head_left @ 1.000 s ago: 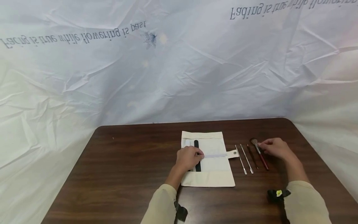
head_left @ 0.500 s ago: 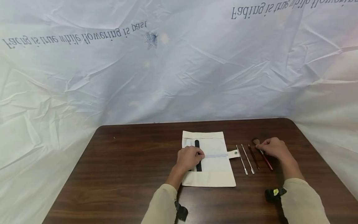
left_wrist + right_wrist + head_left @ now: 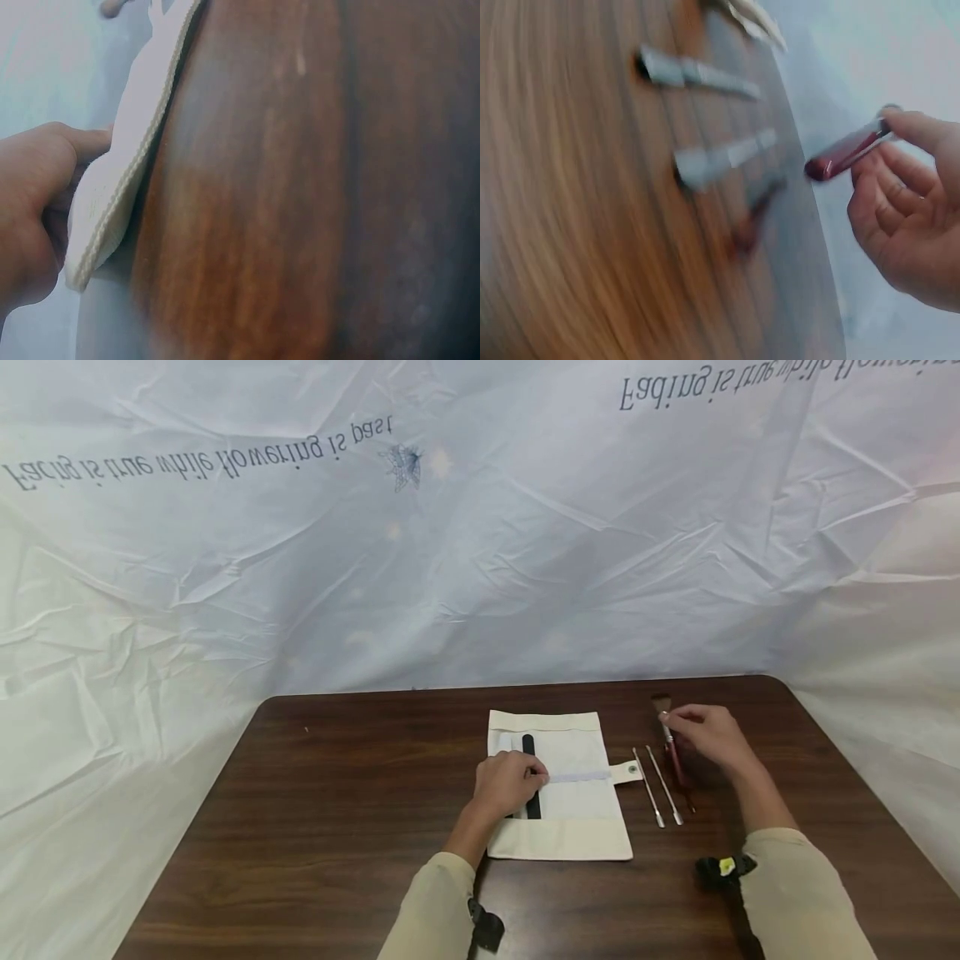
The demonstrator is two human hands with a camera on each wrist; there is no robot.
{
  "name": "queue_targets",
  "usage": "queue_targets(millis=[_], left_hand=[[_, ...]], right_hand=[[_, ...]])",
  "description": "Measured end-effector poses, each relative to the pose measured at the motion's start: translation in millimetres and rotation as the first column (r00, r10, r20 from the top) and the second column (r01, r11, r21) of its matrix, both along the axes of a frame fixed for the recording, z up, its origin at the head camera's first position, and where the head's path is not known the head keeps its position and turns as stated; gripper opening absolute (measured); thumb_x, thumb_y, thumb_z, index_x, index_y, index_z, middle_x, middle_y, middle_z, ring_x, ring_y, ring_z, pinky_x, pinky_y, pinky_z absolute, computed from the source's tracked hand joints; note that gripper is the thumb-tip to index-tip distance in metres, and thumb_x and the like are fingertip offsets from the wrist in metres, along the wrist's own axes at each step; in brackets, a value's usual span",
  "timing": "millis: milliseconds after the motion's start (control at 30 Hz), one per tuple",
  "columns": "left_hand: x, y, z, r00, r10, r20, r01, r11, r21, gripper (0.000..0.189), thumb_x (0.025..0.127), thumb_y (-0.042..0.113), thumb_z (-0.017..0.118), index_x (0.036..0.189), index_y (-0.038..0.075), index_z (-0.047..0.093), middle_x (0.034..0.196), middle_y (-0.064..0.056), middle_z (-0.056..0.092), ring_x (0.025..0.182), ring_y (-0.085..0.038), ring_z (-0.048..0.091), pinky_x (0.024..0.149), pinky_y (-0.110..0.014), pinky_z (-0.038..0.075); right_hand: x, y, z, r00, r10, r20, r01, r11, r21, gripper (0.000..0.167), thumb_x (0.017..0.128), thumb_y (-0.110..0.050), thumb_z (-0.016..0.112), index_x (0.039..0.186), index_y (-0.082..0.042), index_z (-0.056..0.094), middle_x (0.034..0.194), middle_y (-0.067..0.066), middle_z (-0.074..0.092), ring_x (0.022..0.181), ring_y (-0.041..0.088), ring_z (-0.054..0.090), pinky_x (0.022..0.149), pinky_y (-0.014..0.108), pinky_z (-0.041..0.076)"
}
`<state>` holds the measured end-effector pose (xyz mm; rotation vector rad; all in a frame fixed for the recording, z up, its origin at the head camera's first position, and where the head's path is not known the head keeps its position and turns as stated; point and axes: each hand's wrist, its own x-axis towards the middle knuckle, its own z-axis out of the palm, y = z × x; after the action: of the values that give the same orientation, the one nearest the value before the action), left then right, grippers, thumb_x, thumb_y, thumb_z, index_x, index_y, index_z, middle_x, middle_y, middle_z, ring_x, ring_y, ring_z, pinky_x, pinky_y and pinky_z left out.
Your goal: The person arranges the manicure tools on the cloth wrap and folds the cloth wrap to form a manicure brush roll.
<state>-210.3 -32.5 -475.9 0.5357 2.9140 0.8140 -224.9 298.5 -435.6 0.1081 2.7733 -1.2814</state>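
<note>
A cream cloth tool roll (image 3: 558, 840) lies unfolded on the table, with a black strip like a nail file (image 3: 528, 746) and a white strip (image 3: 506, 742) in its left part. My left hand (image 3: 504, 783) rests over these, finger and thumb pinching the roll's pale elastic band (image 3: 577, 776) beside the black strip. Off to the right, my right hand (image 3: 708, 735) pinches a brush (image 3: 667, 727) by its silver ferrule. Its bristles point away from me; in the right wrist view, the red handle (image 3: 845, 157) is raised off the table.
Two slim metal tools with flat ends (image 3: 648, 787) (image 3: 664, 786) lie side by side, right of the roll's snap tab (image 3: 627, 772). A dark reddish-brown stick (image 3: 691, 802) lies partly hidden under the brush. Pale printed sheeting (image 3: 480, 568) hangs behind the brown table (image 3: 337, 793).
My right hand has lifted the brush from the right end of the row and moved it left and away from me, over the brown stick. The left hand has stayed put.
</note>
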Motion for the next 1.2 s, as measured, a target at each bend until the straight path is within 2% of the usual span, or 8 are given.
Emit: queue_targets(millis=[233, 400, 600, 733, 867, 933, 1033, 1200], left_hand=[[-0.1, -0.2, 0.4, 1.000, -0.001, 0.001, 0.001, 1.000, 0.007, 0.012, 0.097, 0.033, 0.069, 0.096, 0.029, 0.081, 0.053, 0.012, 0.052, 0.053, -0.004, 0.046, 0.056, -0.023, 0.035], [-0.4, -0.3, -0.6, 1.000, 0.004, -0.011, -0.004, 1.000, -0.005, 0.012, 0.096, 0.033, 0.069, 0.096, 0.029, 0.081, 0.052, 0.012, 0.051, 0.054, -0.004, 0.046, 0.057, -0.024, 0.035], [-1.1, 1.3, 0.0, 1.000, -0.003, -0.010, 0.003, 1.000, -0.022, 0.013, 0.096, 0.033, 0.069, 0.096, 0.028, 0.081, 0.053, 0.013, 0.053, 0.054, -0.004, 0.047, 0.057, -0.024, 0.035], [-0.7, 2.3, 0.5, 1.000, -0.004, -0.009, 0.004, 1.000, -0.020, 0.013, 0.096, 0.033, 0.069, 0.095, 0.028, 0.081, 0.052, 0.012, 0.052, 0.053, -0.005, 0.046, 0.056, -0.024, 0.034], [0.0, 2.5, 0.3, 1.000, -0.011, -0.017, 0.011, 1.000, -0.020, 0.013, 0.096, 0.032, 0.069, 0.095, 0.028, 0.081, 0.050, 0.012, 0.050, 0.053, -0.004, 0.046, 0.056, -0.023, 0.034], [0.0, 2.2, 0.2, 1.000, -0.009, -0.023, 0.008, 1.000, -0.020, 0.012, 0.095, 0.032, 0.070, 0.095, 0.029, 0.081, 0.050, 0.012, 0.050, 0.053, -0.004, 0.046, 0.055, -0.023, 0.034], [-0.4, 1.1, -0.1, 1.000, 0.001, -0.029, -0.002, 1.000, -0.025, 0.011, 0.095, 0.033, 0.070, 0.094, 0.029, 0.081, 0.050, 0.012, 0.050, 0.053, -0.004, 0.046, 0.054, -0.023, 0.034], [-0.3, 0.4, -0.7, 1.000, 0.005, -0.024, -0.005, 1.000, -0.019, 0.011, 0.095, 0.033, 0.070, 0.093, 0.029, 0.080, 0.052, 0.012, 0.052, 0.055, -0.004, 0.047, 0.055, -0.023, 0.034]], right_hand=[[-11.7, -54, -2.9, 0.998, 0.062, 0.002, -0.058, 0.940, -0.336, 0.051, 0.104, -0.031, 0.058, 0.133, 0.011, 0.055, 0.087, -0.015, 0.064, 0.075, 0.001, 0.061, 0.072, 0.025, 0.057], [-20.6, -87, -14.4, 0.989, 0.147, 0.031, -0.118, 0.886, -0.449, 0.049, 0.105, -0.027, 0.056, 0.136, 0.010, 0.051, 0.098, -0.009, 0.062, 0.081, 0.001, 0.061, 0.077, 0.023, 0.057], [-27.3, -117, -28.2, 0.991, 0.117, 0.066, -0.064, 0.846, -0.529, 0.048, 0.106, -0.026, 0.055, 0.138, 0.009, 0.051, 0.099, -0.008, 0.061, 0.082, 0.001, 0.061, 0.077, 0.019, 0.056], [-29.0, -131, -34.7, 0.994, 0.070, 0.081, 0.000, 0.758, -0.652, 0.038, 0.105, -0.022, 0.057, 0.130, 0.007, 0.058, 0.089, -0.011, 0.063, 0.076, 0.001, 0.062, 0.072, 0.018, 0.055], [-29.7, -134, -39.9, 0.993, 0.002, 0.117, 0.091, 0.624, -0.776, 0.020, 0.105, -0.018, 0.056, 0.117, -0.004, 0.063, 0.083, -0.009, 0.063, 0.073, 0.003, 0.062, 0.066, 0.016, 0.053], [-30.6, -133, -41.4, 0.992, -0.006, 0.128, 0.106, 0.591, -0.799, 0.019, 0.105, -0.018, 0.057, 0.118, -0.005, 0.063, 0.082, -0.008, 0.063, 0.073, 0.003, 0.062, 0.066, 0.016, 0.053], [-32.6, -133, -42.3, 0.991, 0.011, 0.130, 0.098, 0.597, -0.796, 0.023, 0.104, -0.020, 0.059, 0.121, -0.004, 0.061, 0.083, -0.008, 0.064, 0.074, 0.003, 0.062, 0.067, 0.015, 0.053], [-34.8, -135, -42.9, 0.991, 0.033, 0.132, 0.077, 0.663, -0.745, 0.028, 0.103, -0.019, 0.061, 0.122, 0.001, 0.061, 0.081, -0.008, 0.064, 0.074, 0.002, 0.062, 0.066, 0.015, 0.053]])
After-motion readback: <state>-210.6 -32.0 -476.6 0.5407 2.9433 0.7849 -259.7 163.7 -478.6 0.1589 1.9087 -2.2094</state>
